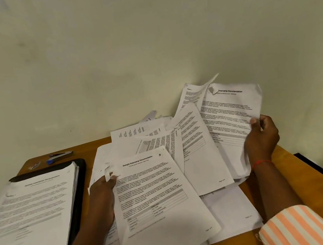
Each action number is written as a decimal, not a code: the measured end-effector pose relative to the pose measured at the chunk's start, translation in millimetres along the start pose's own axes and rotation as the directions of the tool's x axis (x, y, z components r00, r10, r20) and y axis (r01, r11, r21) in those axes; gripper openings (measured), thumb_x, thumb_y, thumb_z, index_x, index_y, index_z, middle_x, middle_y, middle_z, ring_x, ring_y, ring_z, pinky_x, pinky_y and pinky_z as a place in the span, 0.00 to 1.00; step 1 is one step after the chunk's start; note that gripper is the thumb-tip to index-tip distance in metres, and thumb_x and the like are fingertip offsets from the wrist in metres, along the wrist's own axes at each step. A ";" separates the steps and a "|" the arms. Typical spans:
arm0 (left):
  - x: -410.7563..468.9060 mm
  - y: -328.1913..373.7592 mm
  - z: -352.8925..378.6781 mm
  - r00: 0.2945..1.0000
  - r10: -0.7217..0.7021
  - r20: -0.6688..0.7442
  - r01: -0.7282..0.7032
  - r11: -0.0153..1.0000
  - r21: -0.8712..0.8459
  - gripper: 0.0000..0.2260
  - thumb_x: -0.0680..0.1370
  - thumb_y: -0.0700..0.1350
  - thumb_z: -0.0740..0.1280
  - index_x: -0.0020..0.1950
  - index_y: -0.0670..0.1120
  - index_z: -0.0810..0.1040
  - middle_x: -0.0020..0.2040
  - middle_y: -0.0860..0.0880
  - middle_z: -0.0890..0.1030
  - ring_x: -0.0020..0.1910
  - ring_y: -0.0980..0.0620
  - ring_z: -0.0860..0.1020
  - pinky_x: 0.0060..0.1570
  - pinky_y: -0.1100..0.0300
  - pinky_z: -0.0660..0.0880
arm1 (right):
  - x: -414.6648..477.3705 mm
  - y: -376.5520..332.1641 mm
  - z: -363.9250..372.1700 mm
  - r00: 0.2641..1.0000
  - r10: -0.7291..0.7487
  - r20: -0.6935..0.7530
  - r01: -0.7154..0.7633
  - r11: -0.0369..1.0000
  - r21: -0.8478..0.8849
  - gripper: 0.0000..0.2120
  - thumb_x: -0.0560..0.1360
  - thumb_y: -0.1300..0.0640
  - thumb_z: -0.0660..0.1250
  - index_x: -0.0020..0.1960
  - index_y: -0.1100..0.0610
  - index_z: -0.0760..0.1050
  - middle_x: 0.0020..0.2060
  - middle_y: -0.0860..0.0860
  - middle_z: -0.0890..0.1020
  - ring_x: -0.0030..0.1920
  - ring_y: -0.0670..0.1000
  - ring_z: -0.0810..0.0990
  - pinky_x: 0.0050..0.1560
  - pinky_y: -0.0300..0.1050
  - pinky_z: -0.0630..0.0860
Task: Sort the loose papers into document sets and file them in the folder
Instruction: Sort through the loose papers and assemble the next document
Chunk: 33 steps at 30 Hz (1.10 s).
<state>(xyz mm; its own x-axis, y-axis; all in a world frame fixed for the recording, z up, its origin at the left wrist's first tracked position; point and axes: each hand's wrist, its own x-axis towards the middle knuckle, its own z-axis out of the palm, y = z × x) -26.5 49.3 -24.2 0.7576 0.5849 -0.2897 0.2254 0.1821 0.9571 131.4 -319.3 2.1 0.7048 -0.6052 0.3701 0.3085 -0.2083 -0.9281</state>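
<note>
- The left hand (102, 193), in the lower centre of the frame, pinches the upper left edge of a printed sheet (156, 195). The thumb is on top and the fingers are underneath.
- This sheet is headed "Sample Internship Documentation" and lies low over the other papers. Its long axis runs from the upper centre down towards the lower right, with the heading end towards the wall (104, 47) and the page-number corner at the lower right.
- The right hand (262, 139), right of centre, grips the right edge of a second sheet (229, 108). The thumb is on the printed face and the fingers are curled behind it.
- The second sheet is lifted off the desk (310, 180) and stands tilted in front of the wall. Its long axis is close to vertical in the frame, with the heading at the top.
- Loose papers (158, 137) lie fanned and overlapping between the two hands, at mixed angles. Those furthest back lean against the wall.
- A black folder (81, 175) lies at the lower left of the frame with a stack of pages (30, 213) on it. The stack's long axis runs from upper right to lower left, heading end uppermost.
- A stapler (60, 155) lies beyond the folder near the far edge of the desk, its length running left to right.
- The right arm has a striped sleeve (295, 228) and a red thread (261, 162) at the wrist.
</note>
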 end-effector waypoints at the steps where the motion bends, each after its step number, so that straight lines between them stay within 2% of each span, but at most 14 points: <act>1: -1.3 0.6 0.0 1.000 0.000 0.004 0.000 1.000 0.003 0.09 0.84 0.46 0.65 0.61 0.46 0.80 0.54 0.44 0.86 0.52 0.38 0.85 0.56 0.35 0.79 | 0.6 0.5 0.4 1.000 -0.001 -0.002 0.001 1.000 -0.005 0.07 0.83 0.60 0.63 0.56 0.62 0.77 0.49 0.50 0.80 0.42 0.40 0.77 0.35 0.23 0.69; 3: -3.3 1.6 -0.4 1.000 -0.002 0.011 0.002 1.000 0.005 0.09 0.84 0.45 0.64 0.61 0.46 0.81 0.53 0.44 0.86 0.51 0.38 0.85 0.56 0.35 0.80 | 1.1 3.6 2.7 0.999 0.019 0.039 -0.018 1.000 -0.026 0.07 0.82 0.60 0.63 0.55 0.62 0.78 0.49 0.51 0.81 0.45 0.47 0.78 0.39 0.28 0.72; 6: -3.9 3.2 0.6 1.000 0.000 0.001 0.000 1.000 0.015 0.08 0.84 0.46 0.65 0.60 0.46 0.81 0.52 0.44 0.86 0.51 0.38 0.85 0.55 0.35 0.80 | -5.2 11.3 12.3 0.957 0.077 0.278 -0.039 0.990 -0.139 0.06 0.81 0.63 0.64 0.51 0.61 0.80 0.44 0.51 0.82 0.46 0.51 0.79 0.43 0.40 0.73; 9: -6.4 4.1 3.3 1.000 0.003 -0.010 -0.003 1.000 0.021 0.07 0.84 0.45 0.65 0.59 0.46 0.80 0.52 0.43 0.86 0.50 0.37 0.85 0.55 0.34 0.80 | -25.9 16.2 25.2 0.838 0.102 0.536 0.055 0.962 -0.269 0.04 0.79 0.65 0.66 0.47 0.61 0.79 0.43 0.52 0.83 0.43 0.51 0.80 0.41 0.43 0.75; 12: -9.3 4.3 2.9 1.000 -0.001 -0.006 0.001 1.000 0.000 0.07 0.84 0.45 0.64 0.56 0.47 0.81 0.52 0.43 0.86 0.51 0.37 0.84 0.57 0.34 0.79 | -54.5 17.0 37.2 0.703 0.118 0.702 0.095 0.962 -0.257 0.03 0.78 0.64 0.66 0.47 0.63 0.78 0.42 0.54 0.84 0.43 0.52 0.82 0.39 0.39 0.76; 14: -11.5 4.8 2.5 1.000 0.001 0.004 -0.001 1.000 -0.005 0.07 0.84 0.45 0.64 0.55 0.47 0.81 0.51 0.43 0.86 0.51 0.37 0.84 0.57 0.34 0.79 | -67.7 16.6 44.1 0.614 0.122 0.780 0.145 0.954 -0.263 0.06 0.80 0.61 0.65 0.46 0.64 0.77 0.41 0.54 0.84 0.41 0.52 0.82 0.41 0.45 0.78; 16: -12.9 4.4 3.5 1.000 0.012 0.009 -0.012 1.000 -0.015 0.07 0.84 0.44 0.64 0.54 0.47 0.82 0.50 0.44 0.87 0.50 0.38 0.84 0.57 0.36 0.79 | -74.0 12.4 46.0 0.563 0.144 0.814 0.168 0.944 -0.284 0.13 0.82 0.58 0.63 0.41 0.63 0.73 0.36 0.55 0.81 0.35 0.51 0.79 0.36 0.44 0.75; 17: -13.1 4.6 3.3 1.000 0.017 0.008 -0.017 1.000 -0.022 0.07 0.84 0.44 0.64 0.53 0.47 0.82 0.49 0.44 0.87 0.50 0.38 0.84 0.57 0.37 0.79 | -73.1 9.0 45.4 0.581 0.160 0.798 0.155 0.941 -0.301 0.16 0.83 0.58 0.61 0.38 0.61 0.72 0.33 0.55 0.79 0.33 0.51 0.77 0.33 0.42 0.72; 19: -12.4 4.9 3.4 1.000 0.020 0.011 -0.020 1.000 -0.021 0.07 0.84 0.44 0.64 0.53 0.48 0.82 0.50 0.45 0.87 0.51 0.38 0.84 0.57 0.37 0.79 | -60.5 9.7 43.0 0.729 0.156 0.666 0.143 0.918 -0.371 0.15 0.83 0.59 0.60 0.37 0.59 0.72 0.35 0.55 0.79 0.36 0.54 0.77 0.32 0.41 0.67; 20: -11.8 4.8 3.2 1.000 0.021 0.013 -0.020 1.000 -0.020 0.07 0.84 0.44 0.64 0.54 0.48 0.82 0.50 0.45 0.87 0.51 0.38 0.84 0.58 0.36 0.79 | -50.3 11.9 40.1 0.808 0.142 0.571 0.138 0.898 -0.418 0.13 0.82 0.60 0.61 0.39 0.60 0.74 0.37 0.54 0.79 0.38 0.54 0.77 0.32 0.40 0.65; 22: -11.0 4.3 3.1 1.000 0.019 0.015 -0.019 1.000 -0.024 0.07 0.84 0.45 0.64 0.54 0.48 0.82 0.50 0.45 0.87 0.51 0.38 0.84 0.57 0.36 0.79 | -29.8 19.6 37.3 0.893 0.092 0.441 0.134 0.881 -0.454 0.08 0.79 0.60 0.66 0.47 0.65 0.79 0.45 0.56 0.84 0.43 0.57 0.81 0.32 0.37 0.63; 24: -10.7 2.8 2.8 0.999 0.020 0.026 -0.020 1.000 -0.017 0.07 0.84 0.45 0.64 0.55 0.48 0.82 0.51 0.44 0.87 0.51 0.38 0.85 0.57 0.36 0.79 | -18.1 27.9 42.9 0.882 0.159 0.443 0.061 0.894 -0.443 0.09 0.78 0.61 0.68 0.56 0.62 0.82 0.54 0.57 0.85 0.51 0.58 0.83 0.33 0.35 0.66; 27: -8.7 0.7 1.7 0.999 0.028 0.035 -0.028 1.000 -0.007 0.08 0.85 0.44 0.63 0.57 0.47 0.82 0.51 0.45 0.87 0.51 0.38 0.85 0.57 0.35 0.79 | -17.2 23.3 61.6 0.835 0.267 0.481 -0.082 0.925 -0.371 0.16 0.79 0.59 0.69 0.65 0.63 0.78 0.61 0.57 0.82 0.58 0.58 0.82 0.44 0.39 0.73; 33: 0.6 -3.9 0.4 0.999 0.033 0.037 -0.032 0.999 -0.018 0.09 0.84 0.44 0.63 0.59 0.46 0.82 0.52 0.43 0.87 0.51 0.39 0.85 0.58 0.35 0.78 | -23.2 27.8 93.6 0.735 0.340 0.586 -0.223 0.938 -0.264 0.23 0.74 0.58 0.74 0.68 0.58 0.75 0.63 0.51 0.82 0.63 0.54 0.80 0.54 0.43 0.76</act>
<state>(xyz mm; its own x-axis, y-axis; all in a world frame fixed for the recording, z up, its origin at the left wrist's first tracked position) -26.6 48.6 -28.1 0.7869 0.5608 -0.2576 0.1897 0.1775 0.9657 183.4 -239.1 -28.5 0.9976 -0.0655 -0.0202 -0.0368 -0.2631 -0.9641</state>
